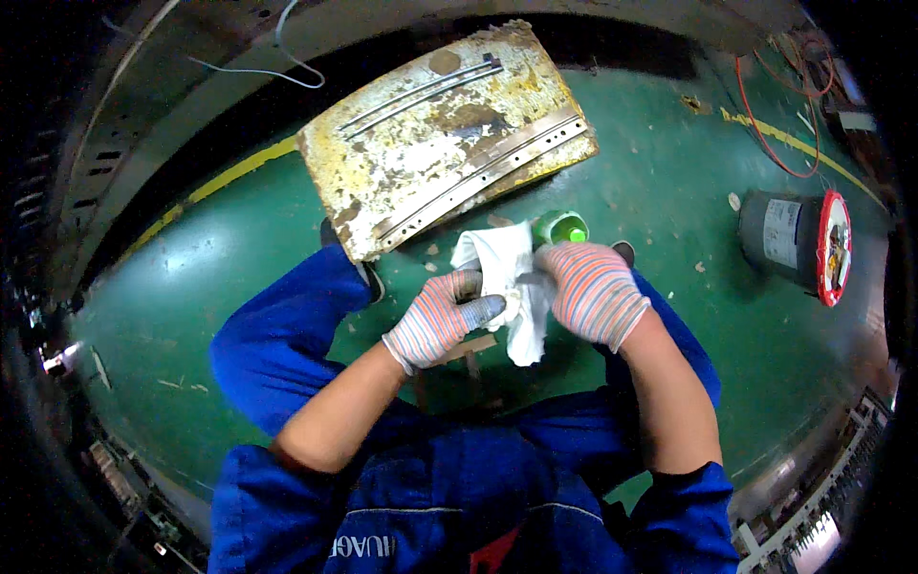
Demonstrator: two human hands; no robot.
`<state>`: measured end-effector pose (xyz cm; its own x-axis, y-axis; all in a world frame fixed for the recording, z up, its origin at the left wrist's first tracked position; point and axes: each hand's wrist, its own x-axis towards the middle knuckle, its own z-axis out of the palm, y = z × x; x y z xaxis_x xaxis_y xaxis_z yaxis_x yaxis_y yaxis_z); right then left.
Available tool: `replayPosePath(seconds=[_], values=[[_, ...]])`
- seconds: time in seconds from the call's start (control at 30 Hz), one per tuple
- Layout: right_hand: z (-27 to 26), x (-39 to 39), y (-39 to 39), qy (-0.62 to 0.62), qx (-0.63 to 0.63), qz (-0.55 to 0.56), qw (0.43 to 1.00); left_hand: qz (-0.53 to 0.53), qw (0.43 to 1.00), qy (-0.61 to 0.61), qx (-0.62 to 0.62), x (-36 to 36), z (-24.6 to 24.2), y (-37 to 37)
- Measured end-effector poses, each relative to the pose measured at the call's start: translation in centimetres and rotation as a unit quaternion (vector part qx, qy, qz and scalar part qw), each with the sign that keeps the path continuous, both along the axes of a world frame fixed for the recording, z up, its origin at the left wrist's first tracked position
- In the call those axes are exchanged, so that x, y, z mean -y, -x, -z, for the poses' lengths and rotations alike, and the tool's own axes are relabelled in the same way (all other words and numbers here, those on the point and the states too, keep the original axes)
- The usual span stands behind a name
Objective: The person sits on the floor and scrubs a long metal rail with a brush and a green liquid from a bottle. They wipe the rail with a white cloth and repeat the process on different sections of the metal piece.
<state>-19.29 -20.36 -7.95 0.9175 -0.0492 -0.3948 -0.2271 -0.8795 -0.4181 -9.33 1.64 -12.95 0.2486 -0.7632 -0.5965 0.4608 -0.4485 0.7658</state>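
A crumpled white cloth [502, 258] hangs between my hands, its lower end drooping. My left hand [445, 312], in a striped knit glove with dark fingertips, grips the cloth between thumb and fingers. On the cloth's other side is my right hand [592, 287], gloved alike; its fingers are blurred against the fabric and partly hidden, so its hold is unclear. Just beyond it stands a green container [561, 227] with a bright green piece inside. Farther forward, a worn, stained block [430, 143] carries a long metal rail with holes [488, 176] and two thin metal strips [423, 97].
A dark bucket with a red rim [782, 233] lies or leans at the right, holding small items. A red hose [771, 147] loops at the upper right. Debris dots the green floor [667, 194]. A pale cable [287, 72] hangs at the upper left.
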Motion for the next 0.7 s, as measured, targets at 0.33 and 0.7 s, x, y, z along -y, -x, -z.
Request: replayPosePath(seconds=[0.33,0.7], values=[[-1.1,-4.5,0.3,-0.137,0.021,0.097,0.986,-0.199,0.975,-0.027,0.099,-0.1,-2.2,3.6],[3.5,0.5,-1.2,0.023,0.112,0.206,0.972,0.376,0.841,-0.074,0.383,-2.6,-2.4,-0.3]])
